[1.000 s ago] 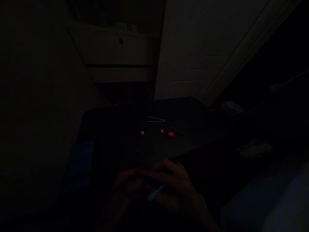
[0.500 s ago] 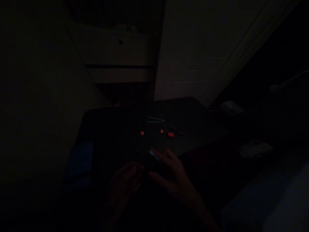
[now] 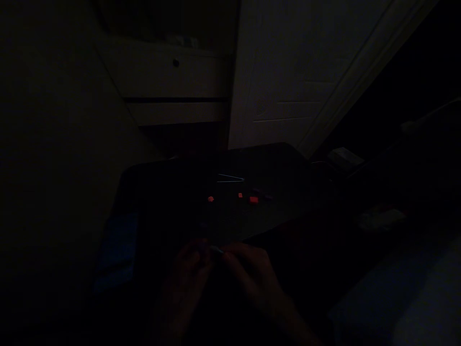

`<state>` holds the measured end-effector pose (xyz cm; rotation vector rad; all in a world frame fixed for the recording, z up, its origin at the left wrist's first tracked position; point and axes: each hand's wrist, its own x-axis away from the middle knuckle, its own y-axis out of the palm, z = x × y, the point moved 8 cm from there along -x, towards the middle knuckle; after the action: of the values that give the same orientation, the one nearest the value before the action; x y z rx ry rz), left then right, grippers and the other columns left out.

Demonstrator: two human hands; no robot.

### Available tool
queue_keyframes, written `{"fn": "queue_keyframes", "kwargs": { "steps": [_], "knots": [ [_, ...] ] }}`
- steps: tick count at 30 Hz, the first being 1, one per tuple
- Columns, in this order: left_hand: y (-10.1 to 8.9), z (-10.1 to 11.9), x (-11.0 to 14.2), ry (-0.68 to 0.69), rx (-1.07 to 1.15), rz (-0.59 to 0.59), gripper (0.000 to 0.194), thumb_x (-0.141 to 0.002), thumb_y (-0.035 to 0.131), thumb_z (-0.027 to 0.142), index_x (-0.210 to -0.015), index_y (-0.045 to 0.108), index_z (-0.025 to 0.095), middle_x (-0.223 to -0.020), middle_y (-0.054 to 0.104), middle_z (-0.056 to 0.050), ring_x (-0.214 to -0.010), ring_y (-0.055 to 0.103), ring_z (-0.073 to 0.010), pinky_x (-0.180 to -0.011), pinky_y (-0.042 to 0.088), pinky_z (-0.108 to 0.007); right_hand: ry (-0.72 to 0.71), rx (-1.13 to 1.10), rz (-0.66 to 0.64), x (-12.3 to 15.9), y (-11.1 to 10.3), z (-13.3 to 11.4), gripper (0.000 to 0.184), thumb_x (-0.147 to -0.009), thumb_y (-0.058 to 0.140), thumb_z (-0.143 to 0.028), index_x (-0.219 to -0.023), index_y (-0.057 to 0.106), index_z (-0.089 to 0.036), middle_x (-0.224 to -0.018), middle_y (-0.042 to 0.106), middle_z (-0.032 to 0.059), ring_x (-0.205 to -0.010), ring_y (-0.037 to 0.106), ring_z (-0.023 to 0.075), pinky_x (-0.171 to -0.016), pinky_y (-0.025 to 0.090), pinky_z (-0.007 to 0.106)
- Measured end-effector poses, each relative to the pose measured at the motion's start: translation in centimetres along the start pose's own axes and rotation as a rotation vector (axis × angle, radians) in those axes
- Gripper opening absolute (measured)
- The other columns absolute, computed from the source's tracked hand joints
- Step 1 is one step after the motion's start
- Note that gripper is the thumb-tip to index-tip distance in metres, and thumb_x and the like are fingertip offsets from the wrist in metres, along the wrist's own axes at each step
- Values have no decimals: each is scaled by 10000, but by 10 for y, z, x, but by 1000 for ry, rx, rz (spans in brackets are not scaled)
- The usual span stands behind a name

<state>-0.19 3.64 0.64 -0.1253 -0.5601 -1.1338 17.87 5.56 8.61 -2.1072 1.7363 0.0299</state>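
The scene is very dark. My right hand (image 3: pixel 252 271) is closed in a pinch on a small pale tool (image 3: pixel 216 250) with a flattened tip; its exact kind is hard to make out. That tip points left and meets, or nearly meets, a dark purplish piece (image 3: pixel 202 246) held in the curled fingers of my left hand (image 3: pixel 187 266). Ahead of the hands lie a red block (image 3: pixel 253 200), a small orange-pink block (image 3: pixel 240 195) and a small orange lump (image 3: pixel 211 198). Dim purple pieces (image 3: pixel 267 197) rest to the right of the red block.
Slim metal tweezers (image 3: pixel 231 179) lie behind the blocks on the dark table (image 3: pixel 273 156). A blue flat item (image 3: pixel 117 250) is at the table's left side. Beyond stand a drawer unit (image 3: pixel 180 79) and a pale door-like panel (image 3: pixel 277 96).
My right hand has come down and left with the pale tool, closing to a pinch and bringing the tip to the piece in my left hand. The view has shifted slightly.
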Motion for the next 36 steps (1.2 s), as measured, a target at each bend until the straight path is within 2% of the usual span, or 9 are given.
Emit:
{"fn": "queue_keyframes", "kwargs": {
  "steps": [4,8,13,16,19,23,28,33,36],
  "knots": [
    [6,14,0,109,-95,47,280,-633,895,225,-890,795,275,-1116,794,-62,-1222,698,-351,-928,630,-385,56,-22,18,1,2,2,226,-1098,611,-358,-1112,809,-249,-1038,857,18,-921,823,187,-870,631,258],
    [12,17,-1,89,-71,6,225,-646,889,250,-823,751,261,-949,791,-60,-1025,749,-316,-798,627,-356,118,25,43,6,3,5,203,-1096,612,-374,-1131,787,-277,-1028,847,-3,-919,806,171,-854,610,238],
    [12,15,4,58,23,-9,296,-655,875,391,-853,736,222,-820,769,-43,-775,738,-249,-715,614,-356,183,26,48,10,3,8,183,-1094,615,-380,-1168,754,-287,-1008,838,-2,-921,797,176,-816,608,241],
    [8,19,7,97,-8,21,253,-646,862,359,-807,731,214,-733,742,-23,-692,702,-217,-649,580,-319,132,37,35,10,2,0,164,-1098,610,-355,-1158,748,-290,-1011,834,-11,-927,798,172,-847,608,244],
    [15,26,10,140,-135,-46,163,-628,842,261,-746,739,218,-733,739,-24,-674,676,-206,-612,548,-300,54,76,19,9,0,-13,165,-1111,596,-338,-1142,754,-300,-1039,833,-15,-952,799,175,-887,616,248],
    [16,30,11,116,-158,-36,216,-590,852,189,-768,744,246,-823,764,-29,-783,719,-245,-653,572,-308,-56,106,5,7,-1,-25,172,-1129,568,-295,-1142,740,-287,-1055,839,-12,-935,807,164,-919,624,243],
    [7,22,10,101,-143,19,249,-576,861,206,-794,750,255,-885,787,-51,-966,756,-335,-762,631,-366,-291,156,-52,7,5,-27,217,-1141,502,-241,-1191,713,-230,-973,828,26,-804,792,154,-740,611,239],
    [-1,10,16,210,-248,66,260,-667,890,315,-910,798,301,-1156,804,-75,-1177,724,-373,-1018,612,-448,-382,326,-67,9,6,-25,264,-1110,477,-152,-1230,700,-228,-870,780,24,-728,740,157,-629,528,252],
    [-5,5,18,216,-215,54,344,-675,912,300,-1001,804,322,-1260,783,-51,-1312,669,-359,-1128,555,-433,-416,379,-53,9,4,-27,300,-1110,454,-144,-1257,700,-232,-826,750,10,-684,707,144,-591,481,251]
  ]
}}
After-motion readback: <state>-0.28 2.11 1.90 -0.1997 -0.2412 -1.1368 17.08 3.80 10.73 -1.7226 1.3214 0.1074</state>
